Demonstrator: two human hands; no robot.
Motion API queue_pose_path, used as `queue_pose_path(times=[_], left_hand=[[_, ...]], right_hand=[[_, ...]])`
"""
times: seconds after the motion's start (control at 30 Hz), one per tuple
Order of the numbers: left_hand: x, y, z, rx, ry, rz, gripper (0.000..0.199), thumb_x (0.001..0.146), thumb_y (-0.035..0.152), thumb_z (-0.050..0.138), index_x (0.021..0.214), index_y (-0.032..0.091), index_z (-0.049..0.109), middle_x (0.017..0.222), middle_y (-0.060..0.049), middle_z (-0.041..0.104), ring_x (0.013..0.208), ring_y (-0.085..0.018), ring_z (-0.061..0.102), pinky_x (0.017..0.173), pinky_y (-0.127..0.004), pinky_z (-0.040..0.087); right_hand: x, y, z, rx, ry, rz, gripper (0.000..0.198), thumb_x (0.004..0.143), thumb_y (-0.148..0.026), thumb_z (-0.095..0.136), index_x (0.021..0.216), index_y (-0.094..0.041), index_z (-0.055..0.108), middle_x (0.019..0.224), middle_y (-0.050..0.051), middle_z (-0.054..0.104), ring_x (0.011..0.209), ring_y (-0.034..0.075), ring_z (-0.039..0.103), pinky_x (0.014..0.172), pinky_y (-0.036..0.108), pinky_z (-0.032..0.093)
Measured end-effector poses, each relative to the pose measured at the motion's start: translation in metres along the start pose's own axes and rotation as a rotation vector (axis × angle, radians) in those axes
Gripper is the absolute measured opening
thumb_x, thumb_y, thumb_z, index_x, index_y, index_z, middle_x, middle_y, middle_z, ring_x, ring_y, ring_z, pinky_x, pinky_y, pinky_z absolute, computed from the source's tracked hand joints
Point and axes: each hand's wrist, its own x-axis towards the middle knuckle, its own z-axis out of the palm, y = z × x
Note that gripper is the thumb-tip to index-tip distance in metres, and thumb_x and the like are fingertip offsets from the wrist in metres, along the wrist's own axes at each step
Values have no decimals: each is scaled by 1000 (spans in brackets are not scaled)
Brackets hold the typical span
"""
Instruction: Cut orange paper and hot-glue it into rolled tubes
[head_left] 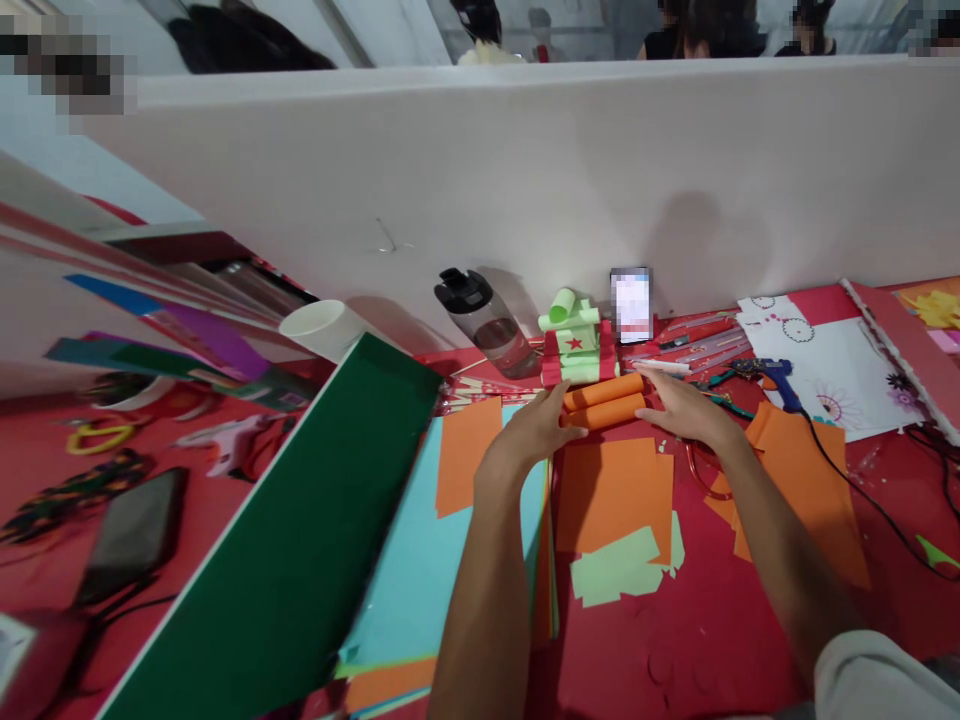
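Note:
Two orange paper rolls (604,402) lie side by side between my hands. My left hand (536,425) grips them at their left ends, fingers along the far side and thumb on the near side. At the right ends, my right hand (679,405) closes round them the same way. Just beyond stands a small stacked model of light green paper rolls (577,340) with red bands and a red star. Orange paper sheets (611,490) lie in front of the rolls, with light green paper scraps (619,570) on their near edge.
A water bottle (495,325) and a phone (631,305) stand by the white partition (480,180). A green board (300,540) slants across the left beside blue paper (420,560). Right lie a blue glue gun (784,385) with its cord and more orange sheets (817,490).

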Motion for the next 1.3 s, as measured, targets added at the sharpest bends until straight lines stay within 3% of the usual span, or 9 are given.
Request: queue_pose_path(times=[0.1,0.2,0.37,0.53,0.83,1.03,1.2,1.3], left_hand=[[1,-4,-1,-96,-18,-40,72,83,35,72,151,25,48,133,-13,68,105,-30,69,83,-35,52],[9,-12,6,-211,22,-37,69,80,29,73,146,24,53,129,-12,70,103,-29,69,81,-33,52],[23,-30,21,-365,77,36,71,74,22,74,143,25,58,119,-7,72,95,-25,69,79,-31,53],[29,-37,26,-462,62,31,74,74,25,72,146,21,55,105,-6,67,83,-21,66,68,-29,49],[34,-35,29,-579,57,67,73,73,26,72,143,17,56,93,-5,66,77,-19,65,69,-30,50],[32,-31,27,-621,59,74,68,75,27,71,141,14,57,93,-7,69,87,-22,68,75,-32,53],[26,-28,19,-514,146,33,57,84,29,63,139,16,57,109,-11,71,89,-21,69,77,-33,54],[16,-20,7,-377,220,47,44,88,30,61,129,18,61,102,-8,71,87,-21,69,79,-34,53]], right_hand=[[4,7,9,64,-5,33,77,91,-29,71,160,-20,37,155,20,54,139,34,57,113,48,45],[8,11,15,112,4,61,75,90,-23,72,158,-19,41,138,18,67,120,30,68,106,44,49],[14,14,20,156,61,47,70,87,-16,74,152,-18,48,134,16,67,104,24,70,98,40,52],[18,20,25,175,115,68,65,83,-9,73,145,-18,55,116,11,70,90,19,68,88,36,55],[17,24,24,190,111,55,65,85,-14,74,146,-23,53,133,13,69,91,18,70,91,37,54],[15,19,19,159,111,81,64,85,-13,74,145,-21,54,135,14,68,90,19,71,89,35,55],[9,12,3,156,136,83,63,85,-12,71,145,-27,55,138,9,68,84,15,72,86,32,55],[5,9,-9,164,183,110,53,85,-13,69,136,-27,62,138,7,69,83,15,71,85,32,55]])
